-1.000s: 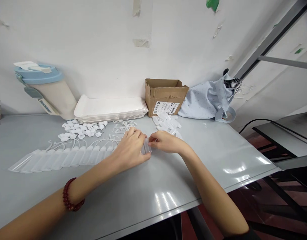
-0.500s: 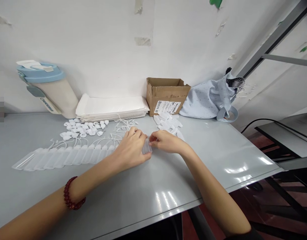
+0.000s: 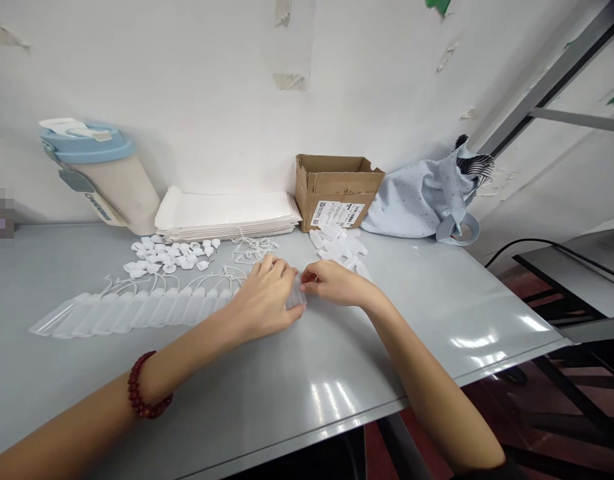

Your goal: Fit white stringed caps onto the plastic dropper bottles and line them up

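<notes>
A row of translucent plastic tubes (image 3: 151,310), several with thin white strings (image 3: 197,279) at their tops, lies overlapped across the table. At the row's right end, my left hand (image 3: 267,297) is curved over the tubes, its thumb and fingers closed around them. My right hand (image 3: 331,283) meets it from the right, thumb and forefinger pinched at the edge of the last tube (image 3: 295,295). Its other fingers are curled in. My left hand covers part of the row, and the fingertips of both hands are partly hidden.
Small white caps (image 3: 169,255) lie behind the row, beside loose white strings (image 3: 257,248). More translucent pieces (image 3: 339,243) are heaped before a cardboard box (image 3: 337,190). White envelopes (image 3: 227,213), a tumbler (image 3: 107,173) and a light blue cloth bag (image 3: 417,200) stand along the wall.
The whole view has shifted slightly. Both hands stay at the right end of the row in nearly the same pose.
</notes>
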Tool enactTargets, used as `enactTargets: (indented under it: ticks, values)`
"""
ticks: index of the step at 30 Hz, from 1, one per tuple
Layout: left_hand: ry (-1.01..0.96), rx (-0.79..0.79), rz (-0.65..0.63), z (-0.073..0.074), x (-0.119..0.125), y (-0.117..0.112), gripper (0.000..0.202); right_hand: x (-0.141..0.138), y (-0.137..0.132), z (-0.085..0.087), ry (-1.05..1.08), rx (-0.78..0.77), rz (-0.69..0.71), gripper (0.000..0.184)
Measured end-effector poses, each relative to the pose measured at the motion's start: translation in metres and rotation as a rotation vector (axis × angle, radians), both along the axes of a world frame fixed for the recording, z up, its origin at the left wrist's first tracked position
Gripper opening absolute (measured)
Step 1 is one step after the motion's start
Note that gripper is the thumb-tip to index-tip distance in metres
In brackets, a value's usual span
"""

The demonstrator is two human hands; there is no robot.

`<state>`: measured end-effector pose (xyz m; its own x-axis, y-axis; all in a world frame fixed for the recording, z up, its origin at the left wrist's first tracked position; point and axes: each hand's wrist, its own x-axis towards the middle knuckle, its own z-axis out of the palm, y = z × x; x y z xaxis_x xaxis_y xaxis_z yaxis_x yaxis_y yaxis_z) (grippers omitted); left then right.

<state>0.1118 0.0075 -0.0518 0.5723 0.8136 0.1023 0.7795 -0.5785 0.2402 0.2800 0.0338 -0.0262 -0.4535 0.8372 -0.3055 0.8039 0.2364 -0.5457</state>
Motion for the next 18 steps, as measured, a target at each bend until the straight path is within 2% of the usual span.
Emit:
enactTargets:
  ticks: [11, 18]
  values:
    - [0.004, -0.023, -0.003, 0.0052, 0.0000, -0.0021, 0.041, 0.0058, 0.0026, 0.0037, -0.003, -0.005, -0.043, 0.018]
    - [-0.100, -0.059, -0.007, 0.0006, 0.0010, -0.0019, 0.029, 0.0077, 0.0034, 0.0022, 0.015, 0.027, -0.049, 0.017]
